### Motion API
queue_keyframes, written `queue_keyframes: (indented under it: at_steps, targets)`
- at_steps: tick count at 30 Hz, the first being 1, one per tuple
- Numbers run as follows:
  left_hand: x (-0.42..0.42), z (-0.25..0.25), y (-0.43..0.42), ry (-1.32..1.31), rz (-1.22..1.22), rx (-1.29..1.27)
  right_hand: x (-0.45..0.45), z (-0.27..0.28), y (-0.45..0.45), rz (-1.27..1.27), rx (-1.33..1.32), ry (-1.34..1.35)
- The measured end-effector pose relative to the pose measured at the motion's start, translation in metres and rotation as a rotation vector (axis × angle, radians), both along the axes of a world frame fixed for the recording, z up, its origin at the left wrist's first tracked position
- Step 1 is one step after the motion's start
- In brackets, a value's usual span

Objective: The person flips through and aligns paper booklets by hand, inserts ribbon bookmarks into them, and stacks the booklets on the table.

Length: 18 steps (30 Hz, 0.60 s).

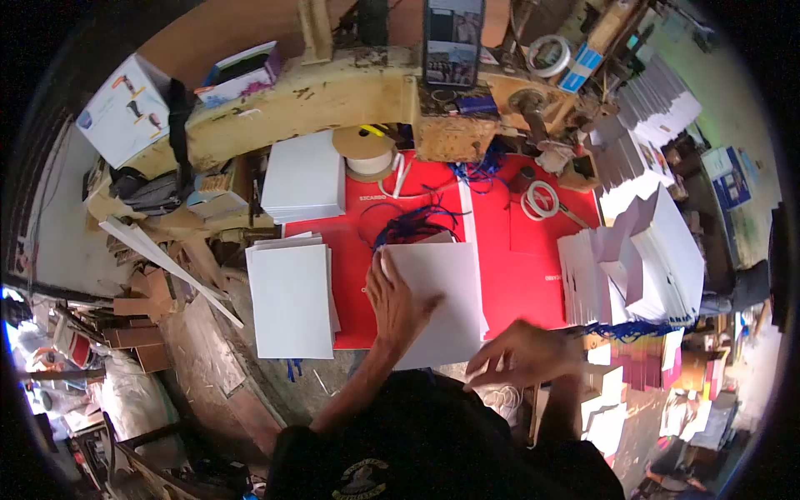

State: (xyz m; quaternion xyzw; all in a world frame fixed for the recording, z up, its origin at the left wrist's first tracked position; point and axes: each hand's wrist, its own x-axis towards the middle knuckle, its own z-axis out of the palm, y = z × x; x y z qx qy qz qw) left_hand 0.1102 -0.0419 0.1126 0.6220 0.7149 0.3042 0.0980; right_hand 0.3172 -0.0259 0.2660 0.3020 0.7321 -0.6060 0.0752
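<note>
A white sheet or flat bag [450, 287] lies on the red work surface [521, 292] in front of the body. My left hand [396, 300] rests on its left part, fingers spread. To the right of its lower corner, my right hand [521, 354] hovers, slightly blurred, with fingers apart and nothing visible in them. Dark blue cords [417, 225] are bunched at the sheet's top edge. One white stack [292, 300] lies left of my left hand, and another white stack [304, 177] sits behind it.
A ribbon spool [365, 154] stands at the back beside a wooden block [454, 125] holding a phone [452, 42]. A white tape roll [540, 200] and scissors [573, 217] lie at the right. Folded white bags [654, 250] crowd the right edge, with more blue cords [637, 330].
</note>
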Motion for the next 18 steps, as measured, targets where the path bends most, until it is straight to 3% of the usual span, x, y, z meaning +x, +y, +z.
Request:
queue_keyframes:
  at_steps: [1, 3, 4, 5, 7, 13, 18]
  targets:
    - [-0.003, -0.001, -0.009, -0.019, 0.049, -0.045, 0.002, 0.01, 0.023, -0.137, 0.107, 0.137]
    - [-0.005, -0.005, -0.023, -0.067, 0.103, -0.189, -0.027, 0.023, 0.059, -0.572, 1.112, 0.04]
    - [-0.003, -0.009, -0.029, -0.098, 0.106, -0.287, -0.045, 0.033, 0.098, -0.652, 1.128, 0.119]
    - [-0.002, -0.016, -0.033, -0.093, 0.113, -0.276, -0.061, 0.039, 0.135, -0.649, 1.378, 0.411]
    - [0.002, -0.031, -0.033, -0.044, 0.135, -0.14, -0.083, 0.048, 0.198, -0.567, 1.774, 0.418]
    - [0.002, -0.026, -0.039, -0.033, 0.079, -0.002, -0.108, 0.056, 0.272, -0.514, 2.026, 0.22]
    - [0.008, 0.007, -0.041, 0.034, 0.072, -0.14, -0.102, 0.053, 0.291, -0.482, 1.97, 0.068]
